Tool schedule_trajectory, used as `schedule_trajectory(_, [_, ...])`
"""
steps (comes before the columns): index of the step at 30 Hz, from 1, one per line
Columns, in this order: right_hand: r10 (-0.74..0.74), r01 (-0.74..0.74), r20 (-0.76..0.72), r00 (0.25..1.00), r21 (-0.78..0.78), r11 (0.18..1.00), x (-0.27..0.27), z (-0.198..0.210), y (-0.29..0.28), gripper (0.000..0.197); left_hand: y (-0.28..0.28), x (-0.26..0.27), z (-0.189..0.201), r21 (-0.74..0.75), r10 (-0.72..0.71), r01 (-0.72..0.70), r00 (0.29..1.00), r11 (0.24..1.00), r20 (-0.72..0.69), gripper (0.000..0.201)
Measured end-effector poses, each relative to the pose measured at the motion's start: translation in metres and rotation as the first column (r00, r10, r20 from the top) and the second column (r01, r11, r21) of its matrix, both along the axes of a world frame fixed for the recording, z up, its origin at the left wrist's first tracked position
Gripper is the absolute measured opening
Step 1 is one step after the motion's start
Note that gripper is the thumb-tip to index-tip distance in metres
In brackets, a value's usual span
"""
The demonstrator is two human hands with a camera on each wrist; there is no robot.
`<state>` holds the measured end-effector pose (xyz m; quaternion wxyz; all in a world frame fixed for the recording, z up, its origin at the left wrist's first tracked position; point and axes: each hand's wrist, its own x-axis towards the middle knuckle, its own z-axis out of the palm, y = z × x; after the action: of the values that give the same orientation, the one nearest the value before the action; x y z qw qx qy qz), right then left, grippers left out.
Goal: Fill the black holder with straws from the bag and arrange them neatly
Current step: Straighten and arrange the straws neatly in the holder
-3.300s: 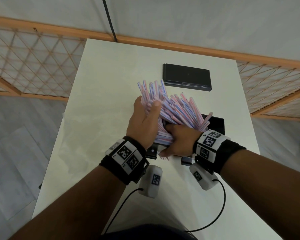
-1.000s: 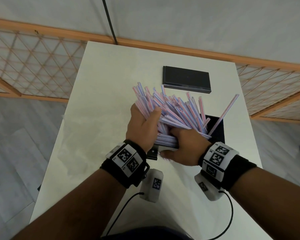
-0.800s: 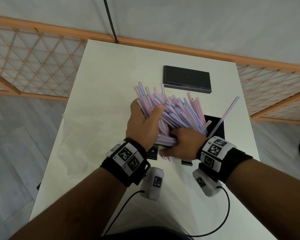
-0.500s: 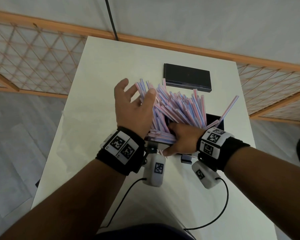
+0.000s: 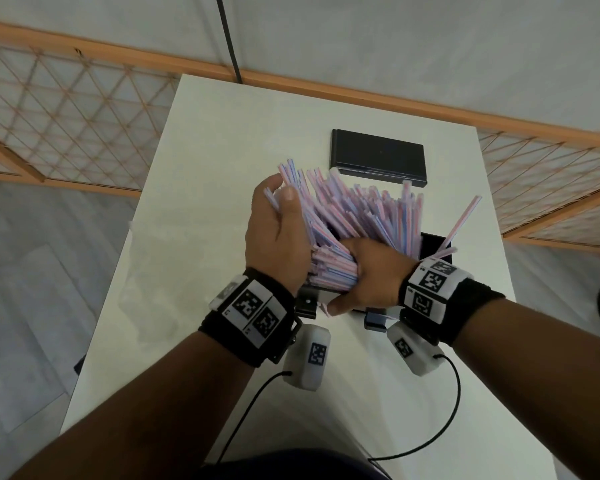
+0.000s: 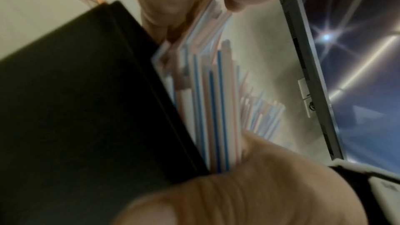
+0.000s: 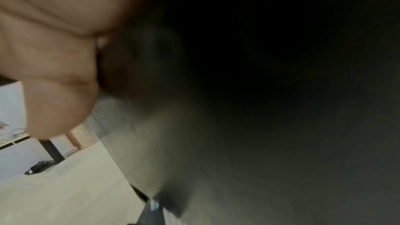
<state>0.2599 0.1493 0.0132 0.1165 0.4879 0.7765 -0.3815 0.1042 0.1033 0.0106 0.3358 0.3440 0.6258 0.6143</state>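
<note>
Head view: your left hand (image 5: 278, 240) curls round the left flank of the striped straws (image 5: 361, 216), thumb over their upper ends. Your right hand (image 5: 368, 275) grips the bundle's near, lower end, fingers wrapped in among the straws. The straws fan out of the black holder (image 5: 433, 242), which stands on the white table (image 5: 205, 174); one leans out to the right. A flat black box (image 5: 378, 157) lies beyond.

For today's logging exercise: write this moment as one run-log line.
left hand: grips straws | right hand: grips straws | black holder: partly filled, straws splayed | one straw leaning out
</note>
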Motion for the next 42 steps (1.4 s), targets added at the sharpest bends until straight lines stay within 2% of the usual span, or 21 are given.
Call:
schedule_trajectory(2, [0.007, -0.005, -0.02, 1.0, 0.07, 0.998, 0.003, 0.001, -0.003, 0.075, -0.003, -0.002, -0.003, -0.016, -0.015, 0.015, 1.0, 1.0, 0.004, 0.036])
schedule_trajectory(6, [-0.001, 0.002, -0.004, 1.0, 0.183, 0.983, 0.014, -0.005, -0.016, 0.075, -0.007, -0.004, -0.005, -0.125, -0.006, 0.018, 0.995, 0.992, 0.095, 0.066])
schedule_trajectory(10, [-0.007, 0.015, -0.031, 0.999, 0.273, 0.962, 0.023, -0.006, -0.027, 0.078, -0.005, -0.005, 0.004, -0.092, -0.005, 0.017, 0.992, 0.996, 0.123, 0.069])
schedule_trajectory(13, [-0.041, 0.029, 0.047, 0.998, 0.228, 0.973, 0.024, -0.006, -0.028, 0.074, 0.001, -0.006, 0.005, -0.105, -0.05, 0.057, 0.997, 0.993, 0.065, 0.063])
schedule_trajectory(16, [0.022, -0.042, 0.219, 0.976, 0.088, 0.995, 0.016, -0.009, -0.018, 0.063, 0.005, -0.004, 0.001, -0.143, -0.083, 0.087, 0.996, 0.986, 0.037, 0.06])
schedule_trajectory(18, [0.06, -0.062, 0.236, 0.97, 0.002, 0.998, 0.006, -0.008, -0.011, 0.061, 0.005, -0.001, 0.0, -0.14, -0.073, 0.075, 0.997, 0.987, 0.022, 0.055])
schedule_trajectory(22, [0.05, -0.038, 0.196, 0.979, -0.064, 0.997, -0.008, -0.011, -0.002, 0.064, 0.004, 0.0, 0.002, -0.173, -0.082, 0.077, 0.996, 0.982, -0.018, 0.05])
schedule_trajectory(24, [0.03, -0.012, 0.189, 0.982, -0.093, 0.996, -0.01, -0.012, 0.001, 0.074, 0.004, 0.001, 0.005, -0.186, -0.095, 0.091, 0.995, 0.978, -0.016, 0.059])
schedule_trajectory(26, [0.023, -0.009, 0.138, 0.99, -0.099, 0.995, -0.011, -0.011, 0.002, 0.074, 0.003, 0.001, 0.008, -0.193, -0.096, 0.095, 0.995, 0.977, 0.003, 0.069])
schedule_trajectory(28, [0.034, -0.031, 0.077, 0.996, -0.039, 0.999, -0.011, -0.006, -0.001, 0.069, 0.004, -0.001, 0.011, -0.187, -0.099, 0.095, 0.995, 0.978, -0.013, 0.067])
schedule_trajectory(32, [0.017, 0.004, -0.121, 0.993, 0.165, 0.986, -0.009, 0.005, -0.012, 0.057, 0.003, -0.003, 0.015, -0.116, -0.06, 0.05, 0.995, 0.992, -0.082, 0.049])
schedule_trajectory(36, [-0.004, 0.046, -0.182, 0.983, 0.225, 0.973, -0.006, -0.002, -0.018, 0.064, -0.005, 0.001, 0.013, -0.081, -0.011, 0.012, 1.0, 0.997, 0.011, 0.052])
schedule_trajectory(40, [-0.003, 0.03, -0.108, 0.994, 0.251, 0.967, -0.001, -0.01, -0.02, 0.066, -0.007, 0.004, 0.016, -0.02, -0.01, 0.013, 0.988, 1.0, 0.156, 0.061])
schedule_trajectory(42, [0.002, 0.018, -0.075, 0.997, 0.273, 0.962, 0.001, -0.011, -0.022, 0.064, -0.005, 0.004, 0.013, -0.052, -0.009, 0.02, 0.98, 0.998, 0.198, 0.066])
